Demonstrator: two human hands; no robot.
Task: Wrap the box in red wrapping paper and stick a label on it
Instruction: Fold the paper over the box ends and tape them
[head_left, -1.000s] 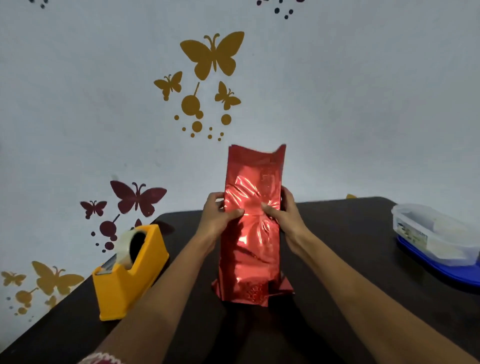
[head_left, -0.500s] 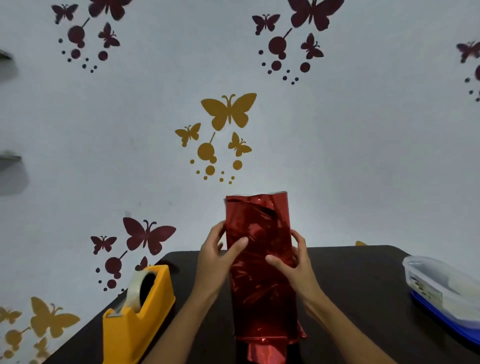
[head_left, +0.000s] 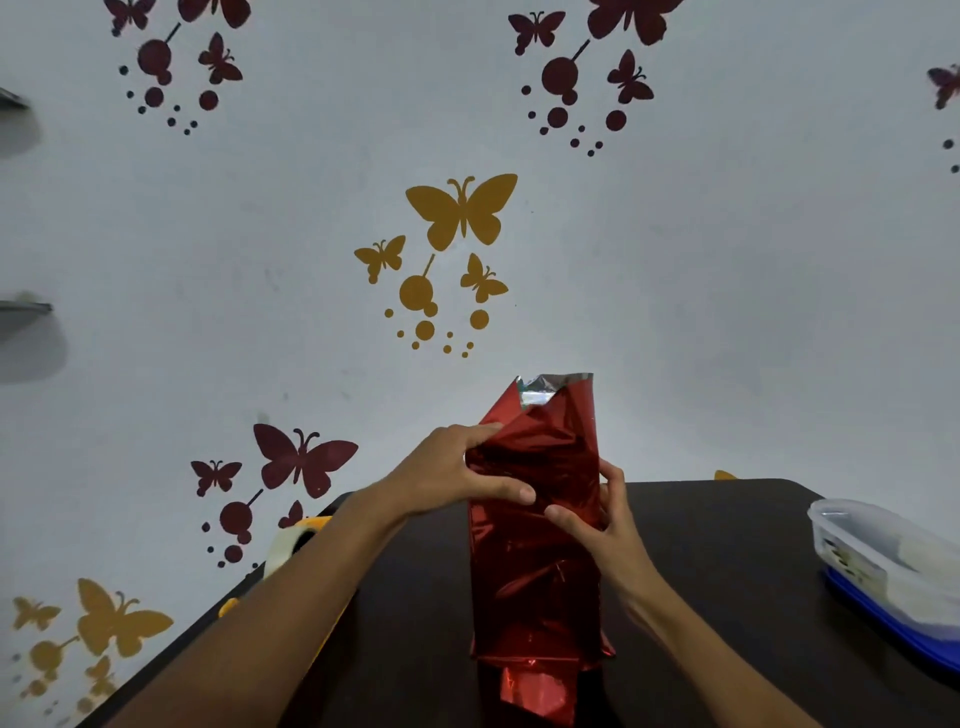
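Observation:
A tall box wrapped in shiny red paper (head_left: 537, 582) stands upright on the dark table (head_left: 727, 571). Its top end is loose, with the silver inside of the paper (head_left: 550, 387) showing at the open top. My left hand (head_left: 457, 475) presses the paper's upper left side inward, thumb across the front. My right hand (head_left: 597, 525) grips the right side, thumb on the front face. A crumpled paper flap sticks out at the bottom (head_left: 537, 693). The box itself is hidden under the paper. No label is in view.
A yellow tape dispenser (head_left: 293, 540) with a tape roll sits at the left, mostly hidden behind my left forearm. A clear plastic container on a blue lid (head_left: 883, 566) stands at the right table edge. A white wall with butterfly stickers rises behind.
The camera has tilted up, so the table sits lower in view. My left hand moved up and folded the paper's top left side inward, exposing the silver lining. My right hand stays on the right side.

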